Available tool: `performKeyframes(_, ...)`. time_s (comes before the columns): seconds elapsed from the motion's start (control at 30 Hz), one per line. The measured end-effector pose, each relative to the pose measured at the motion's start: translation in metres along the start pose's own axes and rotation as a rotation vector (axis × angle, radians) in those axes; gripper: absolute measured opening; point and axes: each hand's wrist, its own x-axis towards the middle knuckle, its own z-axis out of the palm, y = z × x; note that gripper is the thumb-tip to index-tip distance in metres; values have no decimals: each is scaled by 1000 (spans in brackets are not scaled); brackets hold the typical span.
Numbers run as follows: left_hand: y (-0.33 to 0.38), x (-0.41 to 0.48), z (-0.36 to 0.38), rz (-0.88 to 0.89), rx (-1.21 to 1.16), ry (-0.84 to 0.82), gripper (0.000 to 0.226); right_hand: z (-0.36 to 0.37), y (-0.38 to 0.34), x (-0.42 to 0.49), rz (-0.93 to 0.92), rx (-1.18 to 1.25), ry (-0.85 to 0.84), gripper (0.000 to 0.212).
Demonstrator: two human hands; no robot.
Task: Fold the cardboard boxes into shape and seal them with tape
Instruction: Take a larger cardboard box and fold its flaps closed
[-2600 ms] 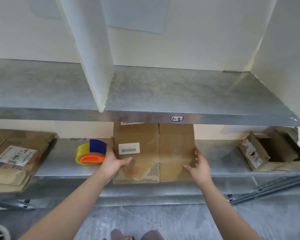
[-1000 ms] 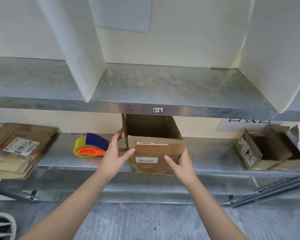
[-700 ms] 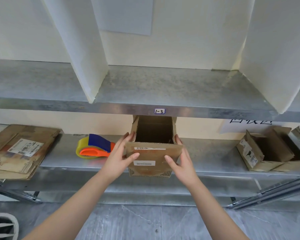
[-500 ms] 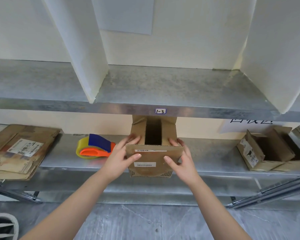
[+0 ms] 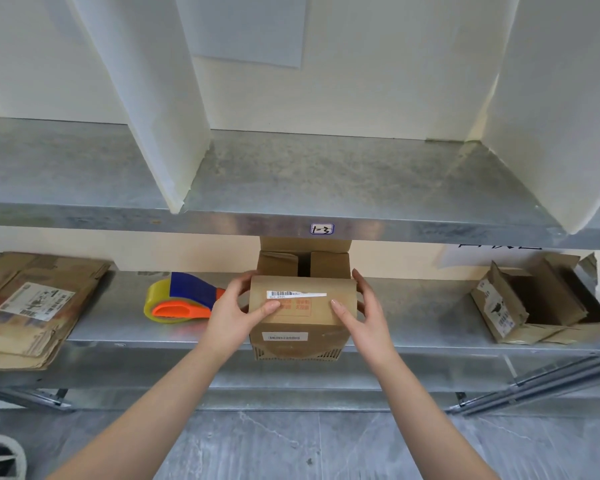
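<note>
Working on the box (image 5: 302,317), which stands at the front edge of the lower shelf (image 5: 413,317), dead ahead at 12 o'clock. Folding the near flap (image 5: 302,289) down over 2 side flaps (image 5: 278,265), both turned inward with a dark gap between them.

Likely to go wrong from here: letting go to reach for the tape dispenser (image 5: 179,299), at 9 o'clock of the box and just beside the left hand (image 5: 234,313). With no tape on yet, probably frees the near flap to spring back up. Pressing too hard could also cave the side flaps into the hollow below. Could nudge the box forward too, since its front seems to reach past the shelf lip.

Clamping the box at its 9 o'clock side with the left hand, thumb flat on the near flap, fingers curled round the wall. Mirroring that at 3 o'clock with the right hand (image 5: 364,311), thumb on the flap, fingers hooked round the right wall. Reaching straight forward with both forearms.

Waiting at far 9 o'clock, a stack of flattened boxes (image 5: 32,306); at 3 o'clock, well apart, an open box (image 5: 534,303).
</note>
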Motion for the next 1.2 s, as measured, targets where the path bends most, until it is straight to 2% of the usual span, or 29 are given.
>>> performKeyframes(0.13, 0, 10, 2, 43, 113, 19, 91, 4, 0, 3, -26, -14, 55, 71)
performKeyframes(0.2, 0, 18, 2, -3, 180, 3, 100, 3, -2, 6, -18, -9, 61, 72)
performKeyframes(0.3, 6, 33, -1, -88, 207, -122, 110, -2, -4, 15, 48, 13, 30, 82)
performKeyframes(0.4, 14, 51, -6, -115, 101, -306, 123, -10, -10, 27, 114, 2, -38, 98)
performKeyframes(0.5, 15, 68, -9, -172, 24, -335, 117, -18, -21, 40, 161, 21, -149, 112)
performKeyframes(0.57, 14, 79, -13, -206, 45, -280, 104, -23, -25, 48, 220, -1, -224, 121)
performKeyframes(0.73, 5, 84, -19, -207, 109, -306, 90, -26, -25, 58, 298, -67, -331, 134)
performKeyframes(0.8, 5, 81, -21, -161, 72, -308, 74, -24, -29, 61, 274, -75, -345, 129)
performKeyframes(0.9, 7, 72, -21, -73, 100, -314, 44, -20, -31, 61, 191, -130, -318, 100)
performKeyframes(0.97, 5, 64, -21, -123, -45, -321, 35, -19, -27, 55, 143, -147, -311, 90)
performKeyframes(1.0, 4, 60, -23, -177, -152, -326, 34, -20, -25, 53, 138, -132, -324, 90)
performKeyframes(1.07, -3, 52, -26, -205, -212, -352, 49, -19, -23, 48, 161, -70, -360, 82)
performKeyframes(1.13, -12, 46, -24, -132, -18, -372, 58, -14, -21, 46, 148, -85, -363, 66)
performKeyframes(1.2, -16, 43, -20, -82, 65, -326, 59, -8, -15, 45, 78, -138, -299, 60)
